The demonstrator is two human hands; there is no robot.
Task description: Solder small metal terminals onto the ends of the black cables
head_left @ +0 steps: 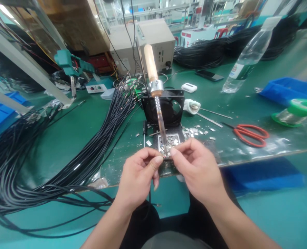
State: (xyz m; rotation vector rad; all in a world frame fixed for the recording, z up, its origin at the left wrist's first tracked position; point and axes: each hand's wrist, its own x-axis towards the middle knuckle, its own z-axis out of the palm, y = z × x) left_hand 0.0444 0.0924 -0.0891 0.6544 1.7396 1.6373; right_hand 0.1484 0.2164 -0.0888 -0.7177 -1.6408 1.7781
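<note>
A soldering iron (152, 69) with a wooden handle is held upright, its tip pointing down between my hands. My left hand (141, 173) is closed in a pinch just left of the tip. A thin black cable (150, 195) hangs below its fingers; the pinched end is hidden. On the other side of the tip, my right hand (196, 166) pinches with thumb and forefinger something too small to make out. Just beyond my fingertips lies a small tray (179, 137) of little metal parts, with a black fan (178, 109) standing behind it.
A large bundle of black cables (91, 148) sweeps across the bench's left side. Red-handled scissors (251, 134), a solder spool (295, 112), a blue bin (288, 90) and a plastic bottle (250, 57) stand right. Loose metal pieces (194, 131) lie beside the tray. A screwdriver (144, 131) lies left.
</note>
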